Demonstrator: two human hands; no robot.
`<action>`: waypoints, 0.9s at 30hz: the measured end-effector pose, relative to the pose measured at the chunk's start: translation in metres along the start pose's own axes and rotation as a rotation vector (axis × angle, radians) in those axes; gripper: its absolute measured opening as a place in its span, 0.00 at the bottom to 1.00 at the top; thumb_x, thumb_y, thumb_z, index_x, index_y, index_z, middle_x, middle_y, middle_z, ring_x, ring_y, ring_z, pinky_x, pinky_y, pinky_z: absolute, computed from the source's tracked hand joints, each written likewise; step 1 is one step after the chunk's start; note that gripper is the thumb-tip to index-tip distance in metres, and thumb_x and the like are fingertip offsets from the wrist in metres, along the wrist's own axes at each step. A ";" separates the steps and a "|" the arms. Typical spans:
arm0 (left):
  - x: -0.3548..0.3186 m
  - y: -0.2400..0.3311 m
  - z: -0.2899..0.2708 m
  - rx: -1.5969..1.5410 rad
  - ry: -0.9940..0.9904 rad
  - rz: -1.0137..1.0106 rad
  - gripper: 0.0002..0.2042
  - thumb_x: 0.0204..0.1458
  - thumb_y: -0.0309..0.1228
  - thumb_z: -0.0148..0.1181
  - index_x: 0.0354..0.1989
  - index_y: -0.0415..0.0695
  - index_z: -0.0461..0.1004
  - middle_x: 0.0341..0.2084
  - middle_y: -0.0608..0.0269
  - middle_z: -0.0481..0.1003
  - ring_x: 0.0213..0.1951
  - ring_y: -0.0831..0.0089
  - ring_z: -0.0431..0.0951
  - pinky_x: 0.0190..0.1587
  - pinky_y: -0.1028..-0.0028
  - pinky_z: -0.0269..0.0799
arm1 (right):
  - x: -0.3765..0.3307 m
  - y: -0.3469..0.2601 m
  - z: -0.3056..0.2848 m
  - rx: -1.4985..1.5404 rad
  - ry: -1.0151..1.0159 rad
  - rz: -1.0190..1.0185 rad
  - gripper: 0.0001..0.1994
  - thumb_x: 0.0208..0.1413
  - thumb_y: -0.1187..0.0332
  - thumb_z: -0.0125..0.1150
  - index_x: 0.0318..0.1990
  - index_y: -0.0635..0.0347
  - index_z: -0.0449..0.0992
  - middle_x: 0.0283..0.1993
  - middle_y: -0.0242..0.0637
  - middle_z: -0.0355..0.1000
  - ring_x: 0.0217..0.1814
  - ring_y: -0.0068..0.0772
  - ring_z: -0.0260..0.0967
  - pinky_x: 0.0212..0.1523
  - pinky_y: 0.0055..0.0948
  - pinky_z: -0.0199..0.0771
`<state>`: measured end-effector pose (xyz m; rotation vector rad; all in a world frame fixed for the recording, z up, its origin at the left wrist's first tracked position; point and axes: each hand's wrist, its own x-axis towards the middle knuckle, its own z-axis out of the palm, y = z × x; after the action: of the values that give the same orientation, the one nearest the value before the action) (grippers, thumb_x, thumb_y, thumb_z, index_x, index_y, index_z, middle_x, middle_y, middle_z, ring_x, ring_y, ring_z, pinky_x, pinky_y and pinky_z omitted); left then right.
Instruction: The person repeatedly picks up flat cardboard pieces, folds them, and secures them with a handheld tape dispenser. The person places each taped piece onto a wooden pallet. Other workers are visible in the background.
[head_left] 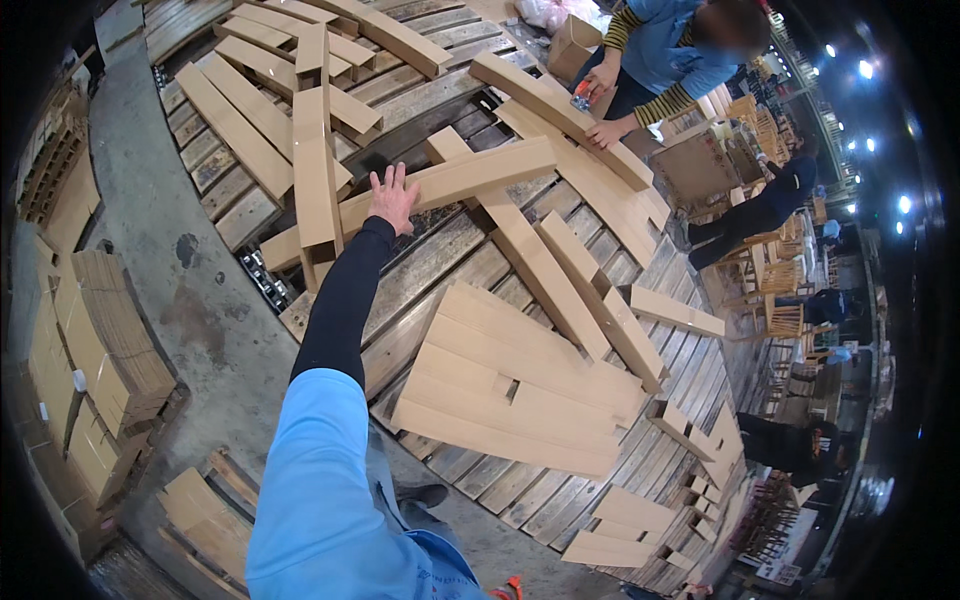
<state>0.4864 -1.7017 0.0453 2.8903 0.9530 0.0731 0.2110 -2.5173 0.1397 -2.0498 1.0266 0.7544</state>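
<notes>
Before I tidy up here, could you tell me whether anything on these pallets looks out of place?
Yes: the long cardboard pieces lie crisscrossed at odd angles across the wooden pallets instead of stacked. The left hand rests spread open on one that slants over others. Nothing looks spilled or broken.

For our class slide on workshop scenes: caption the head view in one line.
Left hand reaches onto a long folded cardboard channel lying across wooden pallets.

Matt brown cardboard box (450,180) on rough wooden pallets (440,265)
</notes>
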 end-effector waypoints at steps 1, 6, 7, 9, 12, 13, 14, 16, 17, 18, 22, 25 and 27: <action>0.008 -0.002 0.005 -0.016 -0.025 -0.010 0.41 0.33 0.43 0.79 0.60 0.53 0.69 0.68 0.45 0.57 0.69 0.46 0.57 0.68 0.34 0.48 | -0.007 -0.007 0.009 -0.006 0.003 0.008 0.14 0.59 0.64 0.64 0.49 0.59 0.79 0.25 0.30 0.73 0.15 0.20 0.62 0.14 0.27 0.57; 0.035 -0.017 0.014 -0.165 -0.024 0.025 0.35 0.37 0.35 0.74 0.58 0.49 0.67 0.54 0.50 0.67 0.56 0.51 0.70 0.59 0.47 0.64 | -0.016 -0.040 0.034 -0.027 0.007 0.001 0.13 0.59 0.64 0.64 0.49 0.59 0.79 0.25 0.29 0.73 0.15 0.20 0.62 0.14 0.27 0.57; 0.038 -0.013 0.007 -0.183 0.044 0.081 0.33 0.38 0.36 0.73 0.57 0.48 0.68 0.54 0.49 0.67 0.55 0.51 0.71 0.56 0.52 0.68 | -0.019 -0.044 0.034 -0.032 0.004 -0.004 0.13 0.59 0.64 0.64 0.49 0.59 0.79 0.25 0.29 0.73 0.15 0.20 0.62 0.14 0.27 0.57; 0.044 0.001 -0.018 -0.326 0.194 0.197 0.33 0.38 0.37 0.72 0.56 0.46 0.69 0.53 0.48 0.68 0.56 0.50 0.70 0.56 0.53 0.69 | -0.020 -0.048 0.032 -0.044 -0.002 -0.012 0.13 0.59 0.64 0.63 0.49 0.59 0.79 0.24 0.29 0.73 0.15 0.20 0.62 0.14 0.26 0.57; 0.053 0.049 -0.098 -0.548 0.257 0.264 0.34 0.37 0.40 0.73 0.56 0.43 0.69 0.52 0.48 0.70 0.56 0.47 0.71 0.58 0.54 0.70 | -0.019 -0.044 0.025 -0.040 -0.012 -0.043 0.13 0.59 0.64 0.63 0.49 0.60 0.79 0.24 0.29 0.72 0.15 0.20 0.62 0.14 0.26 0.57; 0.054 0.055 -0.118 -0.586 0.434 0.314 0.33 0.37 0.39 0.73 0.54 0.41 0.70 0.52 0.47 0.70 0.55 0.47 0.72 0.58 0.55 0.71 | -0.014 -0.046 0.026 -0.044 -0.035 -0.053 0.13 0.59 0.64 0.63 0.49 0.60 0.79 0.24 0.29 0.72 0.15 0.20 0.62 0.14 0.26 0.57; 0.052 0.067 -0.142 -0.614 0.548 0.329 0.32 0.37 0.39 0.74 0.53 0.40 0.70 0.51 0.48 0.70 0.54 0.47 0.73 0.57 0.55 0.72 | -0.009 -0.048 0.025 -0.047 -0.045 -0.070 0.13 0.59 0.64 0.63 0.49 0.60 0.79 0.24 0.29 0.72 0.15 0.20 0.62 0.14 0.26 0.57; 0.041 0.087 -0.201 -0.627 0.797 0.358 0.31 0.38 0.38 0.75 0.51 0.39 0.69 0.50 0.50 0.70 0.53 0.50 0.74 0.56 0.57 0.73 | -0.002 -0.048 0.023 -0.039 -0.069 -0.098 0.13 0.59 0.64 0.63 0.48 0.60 0.79 0.24 0.29 0.72 0.15 0.20 0.62 0.14 0.26 0.57; 0.028 0.091 -0.230 -0.617 0.919 0.370 0.31 0.40 0.38 0.76 0.52 0.39 0.68 0.49 0.52 0.71 0.52 0.53 0.75 0.55 0.58 0.73 | 0.001 -0.049 0.020 -0.034 -0.078 -0.111 0.13 0.59 0.64 0.63 0.48 0.60 0.79 0.24 0.29 0.72 0.15 0.20 0.62 0.14 0.26 0.57; 0.013 0.091 -0.258 -0.743 0.926 0.347 0.32 0.41 0.37 0.76 0.52 0.39 0.67 0.48 0.53 0.71 0.52 0.57 0.75 0.55 0.60 0.73 | 0.004 -0.049 0.016 -0.035 -0.087 -0.131 0.13 0.59 0.64 0.63 0.48 0.60 0.80 0.23 0.29 0.72 0.15 0.20 0.62 0.14 0.26 0.57; -0.034 0.076 -0.326 -1.326 1.004 0.180 0.31 0.45 0.39 0.76 0.53 0.38 0.66 0.49 0.54 0.73 0.51 0.63 0.76 0.54 0.62 0.74 | 0.020 -0.060 0.012 -0.032 -0.117 -0.184 0.13 0.59 0.64 0.63 0.48 0.60 0.80 0.23 0.28 0.71 0.15 0.19 0.61 0.14 0.26 0.56; -0.051 0.016 -0.359 -1.438 1.086 -0.019 0.30 0.51 0.38 0.73 0.55 0.35 0.65 0.48 0.53 0.76 0.46 0.67 0.80 0.49 0.67 0.79 | 0.028 -0.075 0.023 -0.013 -0.125 -0.204 0.13 0.59 0.65 0.63 0.48 0.61 0.80 0.23 0.28 0.71 0.15 0.19 0.61 0.14 0.26 0.56; -0.020 -0.050 -0.375 -1.416 1.128 -0.133 0.28 0.52 0.40 0.73 0.53 0.35 0.69 0.45 0.53 0.79 0.44 0.69 0.80 0.49 0.68 0.78 | 0.027 -0.083 0.032 0.009 -0.108 -0.211 0.13 0.59 0.65 0.63 0.48 0.61 0.80 0.22 0.28 0.71 0.15 0.19 0.61 0.15 0.26 0.56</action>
<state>0.4123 -1.6442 0.4127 1.2891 0.6303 1.6450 0.2885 -2.4672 0.1290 -2.0472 0.7387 0.7389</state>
